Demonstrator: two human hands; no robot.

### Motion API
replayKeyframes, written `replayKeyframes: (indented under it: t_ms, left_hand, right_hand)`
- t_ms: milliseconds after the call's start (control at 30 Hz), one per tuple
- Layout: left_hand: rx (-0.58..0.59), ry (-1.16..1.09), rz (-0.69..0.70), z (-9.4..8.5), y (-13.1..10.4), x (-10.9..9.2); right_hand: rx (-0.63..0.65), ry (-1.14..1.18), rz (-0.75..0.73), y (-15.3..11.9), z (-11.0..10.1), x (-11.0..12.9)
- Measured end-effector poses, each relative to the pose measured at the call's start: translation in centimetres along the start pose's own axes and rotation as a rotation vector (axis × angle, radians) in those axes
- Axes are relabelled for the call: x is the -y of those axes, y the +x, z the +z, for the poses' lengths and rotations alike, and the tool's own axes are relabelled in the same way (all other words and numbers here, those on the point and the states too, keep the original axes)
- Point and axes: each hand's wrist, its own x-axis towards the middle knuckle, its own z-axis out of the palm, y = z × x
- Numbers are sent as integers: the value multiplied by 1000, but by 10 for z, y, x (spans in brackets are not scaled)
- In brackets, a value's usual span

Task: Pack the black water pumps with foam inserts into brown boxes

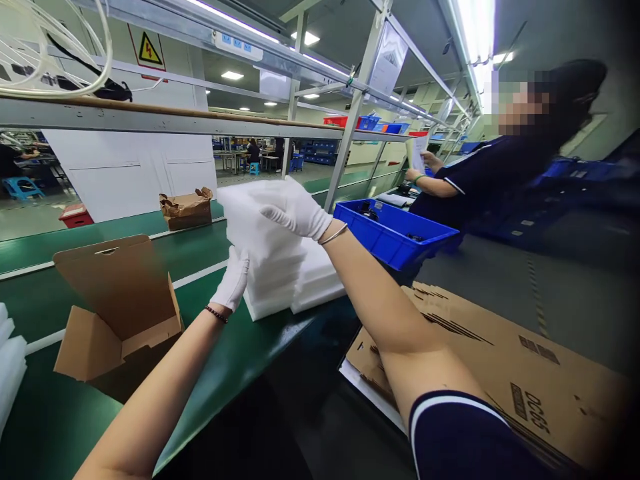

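A stack of white foam pads (270,260) stands on the green bench. My right hand (299,210), in a white glove, grips the upper foam from its right side, thumb toward me and fingers over the top. My left hand (233,277), gloved too, presses against the near left side of the same foam, its fingertips partly hidden. A lower pile of foam pads (317,273) lies directly right of the stack. Left of my hands sits an open cardboard box (117,313) with its lid raised.
More white foam (10,373) lies at the left edge. A brown paper-like carton (186,208) stands farther back. A blue bin (395,230) holds dark parts. Flattened cardboard boxes (490,353) lie at right. A co-worker (470,173) holds papers. A shelf (200,123) spans above.
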Motion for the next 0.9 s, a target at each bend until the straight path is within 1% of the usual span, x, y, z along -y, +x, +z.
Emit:
replayKeyframes:
  t_ms: [33, 67, 133, 167, 200, 233, 300, 333, 400, 433, 467, 500, 567, 600, 633, 733, 800, 867, 900]
  left_hand:
    - [-8, -2, -31, 3, -2, 2]
    - [-21, -13, -43, 4, -3, 3]
    - [-72, -36, 5, 4, -4, -3]
    - [-111, -31, 56, 1, -4, -8]
    - [-157, -12, 130, -3, -2, -15]
    - [-207, 19, 229, -7, 1, -23]
    - [-273, 135, 480, -18, 10, -44]
    - [-282, 214, 620, -22, 16, -57]
    - [-235, 414, 869, -27, 28, -85]
    - [-184, 526, 947, -28, 35, -99]
    - [-119, 625, 991, -26, 41, -112]
    - [-41, 706, 1001, -24, 46, -122]
    - [107, 801, 943, -16, 56, -135]
    - [152, 815, 902, -12, 59, -137]
    - [171, 815, 867, -8, 62, -138]
    - [113, 796, 802, -2, 64, -134]
    - [95, 786, 798, -1, 63, -132]
    - [91, 783, 798, 0, 60, -132]
    - [89, 783, 792, 0, 59, -132]
  right_hand:
    - [-38, -30, 26, -4, -4, -3]
    - [-104, -62, 79, -12, -8, -6]
    - [-289, -145, 275, -39, -7, -8]
    - [-365, -194, 402, -58, 0, -7]
    - [-429, -250, 542, -81, 13, -4]
    - [-415, -301, 668, -106, 31, 1]
    - [-242, -358, 869, -154, 77, 12]
    - [-137, -368, 924, -175, 101, 18]
    - [87, -339, 963, -205, 140, 28]
    - [160, -330, 976, -212, 153, 32]
    - [213, -326, 991, -216, 161, 34]
    - [243, -330, 1014, -216, 164, 34]
    - [265, -352, 1050, -209, 161, 31]
    - [279, -360, 1052, -205, 156, 27]
    - [300, -364, 1044, -201, 152, 24]
    - [388, -382, 995, -199, 144, 11]
    - [425, -394, 980, -202, 145, 0]
    - [407, -393, 993, -207, 150, -14]
    - [373, -385, 1012, -209, 153, -22]
